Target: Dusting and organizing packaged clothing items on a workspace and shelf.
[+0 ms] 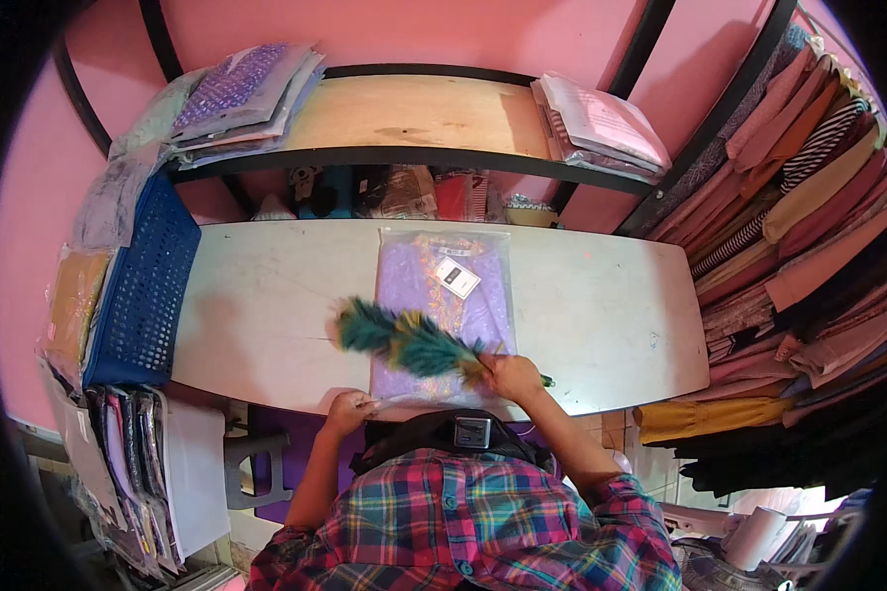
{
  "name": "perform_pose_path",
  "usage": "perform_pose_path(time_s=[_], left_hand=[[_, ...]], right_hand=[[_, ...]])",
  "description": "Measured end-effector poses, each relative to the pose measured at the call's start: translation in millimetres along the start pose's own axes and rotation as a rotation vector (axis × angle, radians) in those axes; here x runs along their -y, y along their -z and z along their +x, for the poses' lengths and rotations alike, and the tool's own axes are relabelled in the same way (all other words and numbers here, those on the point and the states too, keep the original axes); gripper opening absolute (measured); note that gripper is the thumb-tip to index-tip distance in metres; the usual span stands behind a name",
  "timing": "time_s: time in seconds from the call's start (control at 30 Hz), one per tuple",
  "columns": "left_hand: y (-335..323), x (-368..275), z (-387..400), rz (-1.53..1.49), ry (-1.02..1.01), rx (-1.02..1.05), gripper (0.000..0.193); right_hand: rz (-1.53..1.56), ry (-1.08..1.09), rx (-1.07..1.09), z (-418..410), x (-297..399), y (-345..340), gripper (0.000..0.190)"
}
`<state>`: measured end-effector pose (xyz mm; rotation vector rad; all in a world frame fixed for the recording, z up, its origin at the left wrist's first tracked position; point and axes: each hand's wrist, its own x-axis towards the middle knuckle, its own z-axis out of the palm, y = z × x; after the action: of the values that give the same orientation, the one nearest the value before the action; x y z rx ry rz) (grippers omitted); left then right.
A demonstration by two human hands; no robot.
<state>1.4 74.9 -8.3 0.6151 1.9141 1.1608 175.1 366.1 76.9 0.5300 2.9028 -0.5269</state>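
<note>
A folded lilac garment [406,270] with a floral front lies in a clear plastic bag [512,295] in front of me. A white hang tag [458,278] shows near its neckline. My right hand [514,377] grips the handle of a green and yellow feather duster [421,343], whose blurred feathers stretch leftward across the bag's lower half. At the bag's near left corner, by the table edge, my left hand [351,411] has its fingertips closed on the plastic.
The bag rests on a pale table [599,318]. A blue perforated basket [144,295] stands at the left end. Packaged clothes [244,96] and more packets [606,125] sit on a wooden shelf [421,111] behind. Hanging garments [783,244] crowd the right side; a grey stool [259,469] stands below left.
</note>
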Motion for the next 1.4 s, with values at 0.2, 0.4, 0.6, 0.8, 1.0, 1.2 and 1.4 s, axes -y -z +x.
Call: perform_pose_path(time_s=[0.2, 0.4, 0.6, 0.8, 1.0, 1.2, 1.4], left_hand=[[-3, -8, 1, -0.044, -0.003, 0.034, 0.016], [-4, -1, -1, -0.126, 0.034, -0.01, 0.018], [3, 5, 2, 0.041, -0.082, 0.029, 0.017], [0, -2, 7, -0.112, 0.066, 0.057, 0.017], [5, -8, 5, -0.106, 0.091, 0.09, 0.018], [3, -10, 5, -0.073, 0.074, 0.08, 0.019], [-1, 2, 8, -0.105, 0.06, 0.053, 0.018]], right_hand=[[0.097, -0.47, -0.336, 46, -45, 9, 0.029], [0.053, -0.368, -0.253, 4, -41, -14, 0.03], [0.123, 0.043, -0.069, -89, -30, -40, 0.021], [0.139, -0.384, -0.255, -108, -65, -47, 0.019], [0.048, -0.057, -0.111, -102, -49, -35, 0.02], [-0.119, 0.006, -0.091, -23, -58, -9, 0.025], [0.007, -0.407, -0.322, 41, -67, 14, 0.027]])
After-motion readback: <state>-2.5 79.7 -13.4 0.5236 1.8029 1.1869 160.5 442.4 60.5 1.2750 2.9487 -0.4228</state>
